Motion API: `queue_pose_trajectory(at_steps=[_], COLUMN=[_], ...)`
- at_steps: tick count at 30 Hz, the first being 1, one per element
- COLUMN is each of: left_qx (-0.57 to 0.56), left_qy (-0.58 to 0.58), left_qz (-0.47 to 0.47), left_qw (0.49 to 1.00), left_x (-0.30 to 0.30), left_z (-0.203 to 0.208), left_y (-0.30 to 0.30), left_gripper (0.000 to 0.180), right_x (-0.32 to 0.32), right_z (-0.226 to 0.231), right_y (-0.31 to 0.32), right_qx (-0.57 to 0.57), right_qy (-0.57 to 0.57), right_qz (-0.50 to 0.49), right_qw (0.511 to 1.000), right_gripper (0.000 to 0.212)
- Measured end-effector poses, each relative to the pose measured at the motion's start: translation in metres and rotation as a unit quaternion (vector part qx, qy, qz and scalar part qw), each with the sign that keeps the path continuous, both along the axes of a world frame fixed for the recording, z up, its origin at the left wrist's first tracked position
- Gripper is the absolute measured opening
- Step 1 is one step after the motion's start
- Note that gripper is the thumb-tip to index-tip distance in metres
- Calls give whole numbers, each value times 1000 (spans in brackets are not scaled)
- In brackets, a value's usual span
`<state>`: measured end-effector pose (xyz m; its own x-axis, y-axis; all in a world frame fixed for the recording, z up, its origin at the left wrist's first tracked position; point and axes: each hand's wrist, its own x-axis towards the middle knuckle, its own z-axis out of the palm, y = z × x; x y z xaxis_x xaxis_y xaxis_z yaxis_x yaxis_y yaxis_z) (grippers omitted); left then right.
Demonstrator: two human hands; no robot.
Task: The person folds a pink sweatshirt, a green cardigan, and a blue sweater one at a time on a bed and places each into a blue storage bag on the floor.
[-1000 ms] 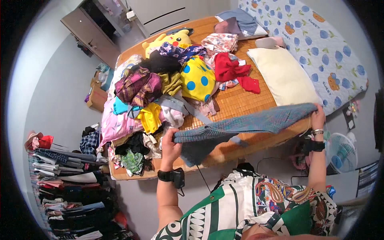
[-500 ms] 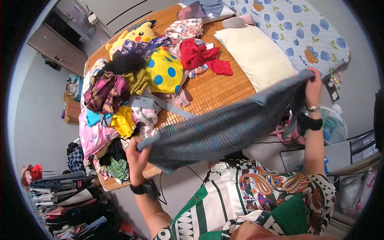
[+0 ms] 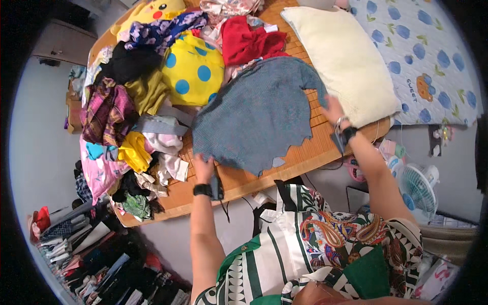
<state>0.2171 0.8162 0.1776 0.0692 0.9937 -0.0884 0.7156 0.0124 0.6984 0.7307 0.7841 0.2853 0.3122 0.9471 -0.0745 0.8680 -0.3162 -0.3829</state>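
Observation:
A grey-blue knit garment (image 3: 254,112) lies spread on the bamboo mat of the bed, its near edge jagged. My left hand (image 3: 204,169) pinches its near left corner. At the other end, my right hand (image 3: 333,110) is closed on the narrow strip that hangs down from the garment's right side. Touching or close to its far left edge is a yellow cloth with blue dots (image 3: 194,71). A red garment (image 3: 250,41) lies just beyond it.
A heap with a purple plaid cloth (image 3: 109,112) and a yellow garment (image 3: 134,152) covers the bed's left side. A cream pillow (image 3: 345,61) lies at right, beside a flower-patterned quilt (image 3: 432,56). A fan (image 3: 417,188) stands right of the bed edge (image 3: 254,189).
The garment, held stretched in the air before, has come down onto the mat and spread out wide. My hands have moved closer together, the right one leftward and lower.

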Motion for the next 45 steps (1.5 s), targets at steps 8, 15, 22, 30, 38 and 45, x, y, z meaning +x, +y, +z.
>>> queue_pose_trajectory(at_steps=[8,15,22,30,38,45], left_qx=[-431,-399,-334,-402,-328,-334], left_qy=[-159,-88,-218,-138,-242,-155], left_qz=[151,159,131,77,-26,-5], left_qw=[875,899,908,902,913,930], left_x=[74,115,94,97,92,146], left_z=[-78,-69,-70,-61,-97,-114], left_y=[-119,-94,-135,-123,-158,-178], left_gripper=[44,49,35,43,19,45], right_x=[-29,-17,-31,-28,28,162], right_z=[-115,-125,-125,-143,-76,-83], right_y=[-69,-45,-72,-96,-173,-299], right_qx=[-115,-130,-156,-210,-152,-50], right_qy=[27,205,200,109,45,-30], right_qz=[-96,-238,-123,-102,-243,-509], right_qw=[988,940,959,966,957,859], right_gripper=[61,22,24,25,19,42])
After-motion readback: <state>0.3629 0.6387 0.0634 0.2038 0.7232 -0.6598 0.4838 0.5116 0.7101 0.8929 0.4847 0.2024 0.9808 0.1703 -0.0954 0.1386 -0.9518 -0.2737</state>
